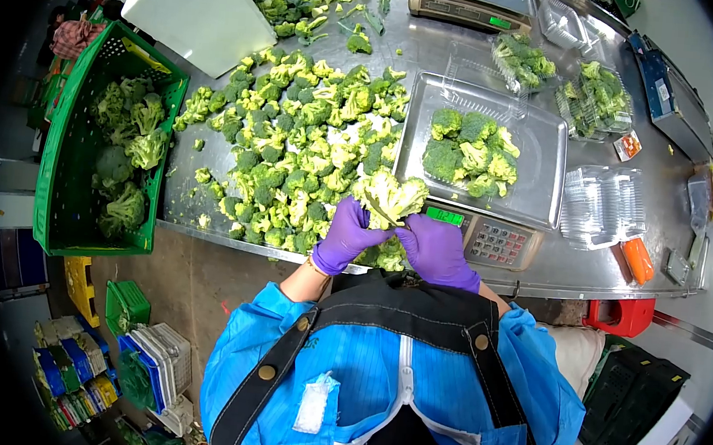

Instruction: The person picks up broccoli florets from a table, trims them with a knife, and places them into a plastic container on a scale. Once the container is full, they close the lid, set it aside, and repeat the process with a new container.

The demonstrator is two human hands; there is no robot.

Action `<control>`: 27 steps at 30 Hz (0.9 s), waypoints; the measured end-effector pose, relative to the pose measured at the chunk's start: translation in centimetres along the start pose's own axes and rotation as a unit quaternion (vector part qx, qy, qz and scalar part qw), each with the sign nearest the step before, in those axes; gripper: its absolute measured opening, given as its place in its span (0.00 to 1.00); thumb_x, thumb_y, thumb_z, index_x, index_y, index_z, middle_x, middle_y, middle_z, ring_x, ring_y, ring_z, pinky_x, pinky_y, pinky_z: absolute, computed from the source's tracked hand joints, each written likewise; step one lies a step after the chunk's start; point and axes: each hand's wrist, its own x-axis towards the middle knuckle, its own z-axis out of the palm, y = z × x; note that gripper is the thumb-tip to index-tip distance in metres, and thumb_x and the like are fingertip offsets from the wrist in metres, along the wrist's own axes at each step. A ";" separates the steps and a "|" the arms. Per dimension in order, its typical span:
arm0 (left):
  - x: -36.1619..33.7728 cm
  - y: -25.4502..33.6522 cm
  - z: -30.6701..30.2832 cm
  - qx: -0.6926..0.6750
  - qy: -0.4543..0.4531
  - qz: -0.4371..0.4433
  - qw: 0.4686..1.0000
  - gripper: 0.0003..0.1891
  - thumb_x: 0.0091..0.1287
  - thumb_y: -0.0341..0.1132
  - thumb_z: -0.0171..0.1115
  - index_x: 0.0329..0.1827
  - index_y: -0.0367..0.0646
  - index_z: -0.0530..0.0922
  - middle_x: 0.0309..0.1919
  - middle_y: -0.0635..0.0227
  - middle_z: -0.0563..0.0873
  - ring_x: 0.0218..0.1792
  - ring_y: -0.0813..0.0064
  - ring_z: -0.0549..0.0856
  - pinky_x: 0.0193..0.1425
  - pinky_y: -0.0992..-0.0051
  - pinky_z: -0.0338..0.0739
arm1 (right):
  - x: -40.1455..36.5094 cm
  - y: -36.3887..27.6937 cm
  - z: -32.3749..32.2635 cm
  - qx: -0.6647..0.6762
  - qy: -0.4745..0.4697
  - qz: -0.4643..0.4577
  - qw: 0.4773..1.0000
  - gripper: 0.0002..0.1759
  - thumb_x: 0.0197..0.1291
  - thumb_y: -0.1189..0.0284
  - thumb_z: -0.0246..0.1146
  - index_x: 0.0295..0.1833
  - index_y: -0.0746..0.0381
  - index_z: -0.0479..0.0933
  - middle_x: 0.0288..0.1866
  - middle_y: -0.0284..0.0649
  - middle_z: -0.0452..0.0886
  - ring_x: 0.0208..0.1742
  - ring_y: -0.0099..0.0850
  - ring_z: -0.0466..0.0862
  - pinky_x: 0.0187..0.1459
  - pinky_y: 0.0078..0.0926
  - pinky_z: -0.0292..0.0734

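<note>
A pale broccoli piece (390, 198), its cut underside and stem facing up, is between my two purple-gloved hands at the table's front edge. My left hand (350, 237) grips its left side with curled fingers. At its lower right, my right hand (439, 252) pinches the stem end between thumb and fingers. Just beyond my left hand spreads a big pile of broccoli florets (295, 145). Close to my right hand is a weighing scale (499, 242) with a lit green display. On its metal pan (539, 166) sits a clear open clamshell holding broccoli florets (473, 152).
Left of the table stands a green crate (56, 171) with broccoli heads. A white tub (197, 14) lies tipped at the back left. Filled clamshells (596, 99), stacked empty clamshells (604, 206), an orange packet (637, 261) and a second scale (468, 12) occupy the right side.
</note>
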 end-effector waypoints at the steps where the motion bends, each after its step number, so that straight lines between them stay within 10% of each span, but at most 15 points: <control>1: -0.1 -0.2 0.2 0.024 0.018 0.004 1.000 0.21 0.47 0.21 0.64 0.47 0.32 0.75 0.40 0.65 0.84 0.39 0.81 0.82 0.42 0.80 0.76 | 0.1 -0.2 -0.1 0.002 0.003 0.014 1.000 0.18 0.63 0.56 0.53 0.36 0.61 0.72 0.23 0.44 0.74 0.24 0.42 0.76 0.24 0.38 0.68; 6: 0.3 -0.8 0.1 0.106 0.110 0.111 0.982 0.22 0.46 0.21 0.66 0.48 0.32 0.75 0.40 0.65 0.83 0.39 0.80 0.82 0.44 0.80 0.76 | -0.2 0.4 0.5 -0.006 -0.001 0.051 0.999 0.18 0.64 0.56 0.52 0.35 0.61 0.72 0.23 0.45 0.75 0.23 0.43 0.77 0.24 0.39 0.68; 9: 0.2 -0.5 -0.7 0.032 -0.046 -0.051 0.997 0.21 0.47 0.21 0.66 0.47 0.32 0.75 0.39 0.66 0.84 0.39 0.80 0.83 0.44 0.80 0.76 | -0.4 1.0 1.2 -0.014 0.002 0.037 0.999 0.19 0.64 0.56 0.51 0.33 0.61 0.73 0.23 0.45 0.75 0.22 0.44 0.76 0.24 0.40 0.69; 15: 0.3 -2.2 0.7 0.113 0.091 0.053 0.988 0.16 0.45 0.24 0.69 0.38 0.33 0.76 0.30 0.70 0.82 0.28 0.84 0.78 0.30 0.82 0.71 | -0.1 1.4 1.1 -0.005 0.016 0.062 0.998 0.21 0.65 0.56 0.49 0.27 0.61 0.74 0.22 0.46 0.75 0.22 0.46 0.76 0.24 0.42 0.68; 23: 0.6 -0.9 0.0 0.013 0.018 -0.019 1.000 0.16 0.45 0.23 0.67 0.40 0.35 0.78 0.31 0.72 0.83 0.30 0.85 0.78 0.35 0.82 0.72 | 0.0 1.9 -0.5 0.329 -0.140 0.214 0.909 0.25 0.65 0.53 0.50 0.27 0.63 0.74 0.18 0.46 0.74 0.20 0.44 0.76 0.24 0.37 0.67; 27: 1.0 -1.8 -0.5 0.028 0.030 -0.039 0.998 0.18 0.45 0.23 0.66 0.42 0.34 0.76 0.32 0.70 0.82 0.31 0.84 0.78 0.36 0.81 0.73 | -0.2 1.5 -0.9 0.159 -0.060 0.097 0.981 0.21 0.62 0.54 0.56 0.30 0.62 0.76 0.18 0.43 0.76 0.19 0.38 0.76 0.23 0.32 0.68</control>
